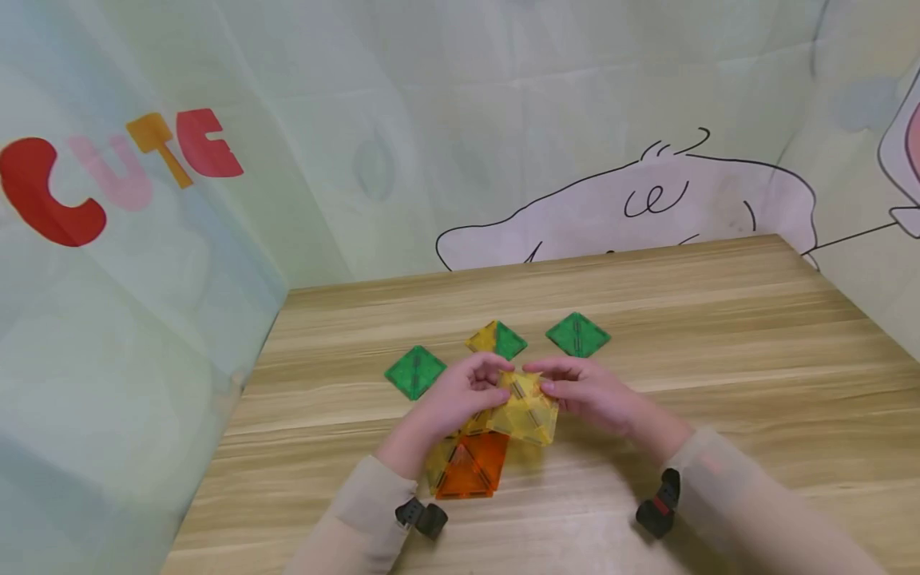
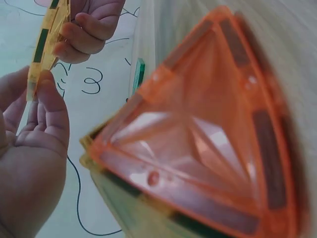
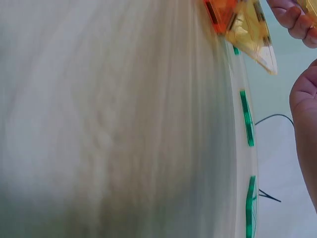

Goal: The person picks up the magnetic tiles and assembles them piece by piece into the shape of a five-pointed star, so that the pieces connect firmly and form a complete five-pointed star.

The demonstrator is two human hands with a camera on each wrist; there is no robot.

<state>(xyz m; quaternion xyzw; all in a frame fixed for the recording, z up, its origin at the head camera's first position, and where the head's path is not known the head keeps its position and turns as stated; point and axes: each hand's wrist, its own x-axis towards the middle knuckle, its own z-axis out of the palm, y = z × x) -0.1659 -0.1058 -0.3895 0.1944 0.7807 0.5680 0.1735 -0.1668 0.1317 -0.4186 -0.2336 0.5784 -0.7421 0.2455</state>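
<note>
The surface (image 1: 316,367) runs past the bottom of the head view, so its near edge is cut off. Its left edge lies well apart from a green diamond (image 1: 415,373), partly behind the left hand (image 1: 456,399), whose thumb and fingers pinch the left side of the yellow panel (image 1: 528,415). Below that hand, an orange and yellow build (image 1: 467,475) rests on the surface, its top partly covered; its orange triangle's apex points away from the person. Beyond the hands, a yellow-green diamond (image 1: 496,339) shows. The panel is raised near the build, narrow end up, broad end toward the person; its long axis is hard to tell. A second green diamond (image 1: 577,334) lies just beyond the right hand (image 1: 592,393), which pinches the panel's upper right corner, some fingers hidden. Further right, wide room reaches the surface's right edge.
</note>
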